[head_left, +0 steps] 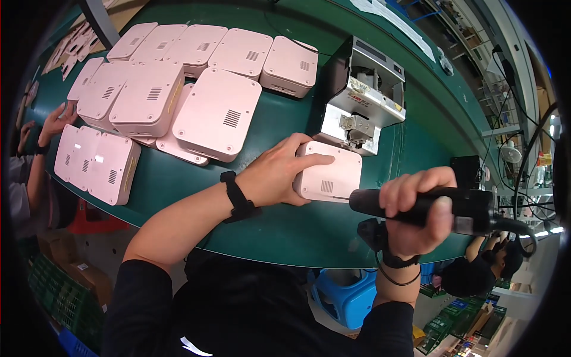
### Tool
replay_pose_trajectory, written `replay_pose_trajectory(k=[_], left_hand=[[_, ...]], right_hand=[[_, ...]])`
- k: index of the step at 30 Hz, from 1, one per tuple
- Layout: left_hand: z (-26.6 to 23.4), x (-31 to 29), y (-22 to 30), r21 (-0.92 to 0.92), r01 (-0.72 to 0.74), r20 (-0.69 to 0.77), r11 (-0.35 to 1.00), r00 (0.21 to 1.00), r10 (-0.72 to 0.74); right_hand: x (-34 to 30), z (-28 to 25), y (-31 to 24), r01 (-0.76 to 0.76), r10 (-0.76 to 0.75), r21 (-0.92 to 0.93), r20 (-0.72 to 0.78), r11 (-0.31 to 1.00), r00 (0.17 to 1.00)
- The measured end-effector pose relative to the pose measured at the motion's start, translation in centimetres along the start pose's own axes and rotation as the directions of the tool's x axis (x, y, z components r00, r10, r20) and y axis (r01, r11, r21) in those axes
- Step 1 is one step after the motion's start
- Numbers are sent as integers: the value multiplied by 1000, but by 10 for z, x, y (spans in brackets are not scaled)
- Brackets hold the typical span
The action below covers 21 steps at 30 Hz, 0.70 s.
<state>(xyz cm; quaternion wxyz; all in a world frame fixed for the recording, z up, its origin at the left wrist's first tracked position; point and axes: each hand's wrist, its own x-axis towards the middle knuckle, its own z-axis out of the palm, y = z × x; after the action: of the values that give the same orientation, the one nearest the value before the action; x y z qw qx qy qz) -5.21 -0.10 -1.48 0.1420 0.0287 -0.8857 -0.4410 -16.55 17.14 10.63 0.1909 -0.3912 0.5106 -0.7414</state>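
On the green table (285, 238), in a pile of white boxes (205, 110), could start a slide if jolted. Just in front of the black machine (375, 98), grasps a single box (342, 172), flat on the table, by its left side with the left hand (273, 172); could allow twisting under uneven pressure. Clenches a black screwdriver (470, 205) in the right hand (410, 238), held aslant: could skid the thin bit (341, 197), scratching the box or jabbing the left hand. Cannot tell whether in contact.

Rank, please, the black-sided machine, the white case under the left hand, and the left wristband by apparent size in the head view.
1. Black-sided machine
2. White case
3. Left wristband
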Motion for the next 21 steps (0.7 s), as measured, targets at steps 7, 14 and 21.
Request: replay_pose_trajectory(k=[7, 14, 21], left_hand=[[3, 0, -4, -9, -16, -7, 1000, 1000, 16], [8, 2, 2, -2, -39, -35, 999, 999, 39], [5, -2, 2, -16, -9, -2, 1000, 1000, 9]], right_hand=[[-4, -1, 6, 23, -22, -5, 70, 1000, 997], [25, -1, -17, 83, -84, 67, 11, 994, 996], [80, -9, 9, 136, -149, -92, -142, 986, 979]])
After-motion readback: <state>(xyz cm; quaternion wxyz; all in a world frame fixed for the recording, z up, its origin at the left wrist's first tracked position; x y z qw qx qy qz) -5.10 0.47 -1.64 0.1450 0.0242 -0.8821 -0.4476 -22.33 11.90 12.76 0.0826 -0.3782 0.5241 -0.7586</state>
